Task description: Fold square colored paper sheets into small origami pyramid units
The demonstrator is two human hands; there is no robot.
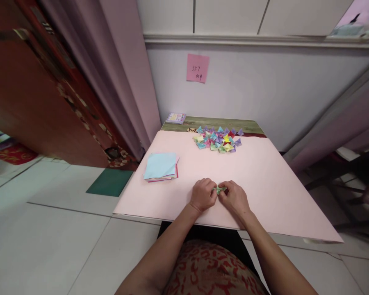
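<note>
Green paper (219, 189) between both hands

- The small green folded paper piece (219, 189) is pinched between the left hand (203, 196) and the right hand (234, 198), above the front of the large pink paper sheet (264, 180).
- The flat stack of square pastel paper sheets (161, 166) is laid left of the grip, slightly behind it.
- The heap of small multicoloured folded paper pieces (219, 139) is piled well behind the grip, at the sheet's far edge.
- The small flat pack of paper (176, 118) is set farther behind, to the left.
</note>
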